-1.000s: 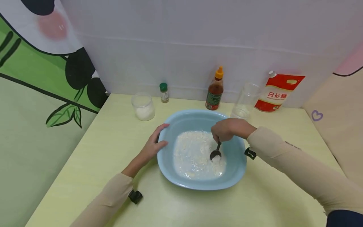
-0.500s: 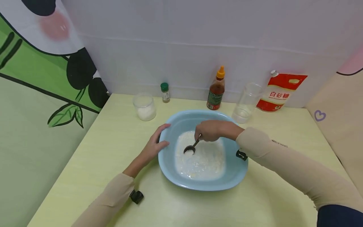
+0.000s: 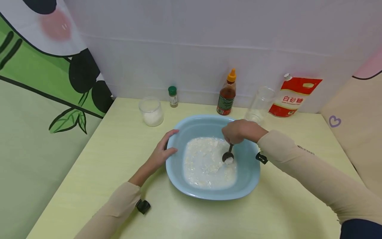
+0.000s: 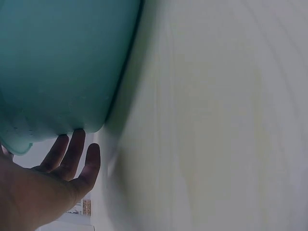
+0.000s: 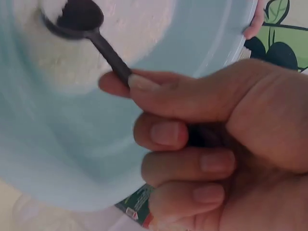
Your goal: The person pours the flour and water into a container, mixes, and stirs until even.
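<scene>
A light blue plastic basin (image 3: 213,196) stands on the table, with white flour and milky liquid (image 3: 206,162) spread over its bottom. At its left side my left hand (image 3: 160,153) holds the rim, thumb at the edge; in the left wrist view its fingers (image 4: 72,154) touch the outer wall. My right hand (image 3: 235,131) reaches over the basin and pinches a dark spoon (image 3: 228,156) by its handle. In the right wrist view the spoon (image 5: 84,19) sits between thumb and forefinger, the other fingers curled. White flour clings to the tip of its bowl.
Behind the basin stand a glass of white powder (image 3: 152,114), a small green-capped jar (image 3: 173,97), a sauce bottle with an orange nozzle (image 3: 226,94), a clear glass (image 3: 261,104) and a red-and-white sugar pouch (image 3: 290,97). A fabric wall (image 3: 197,59) rises behind the table.
The spoon went left across the basin with my right hand, then back to the right, where it is now. My left hand has stayed on the rim.
</scene>
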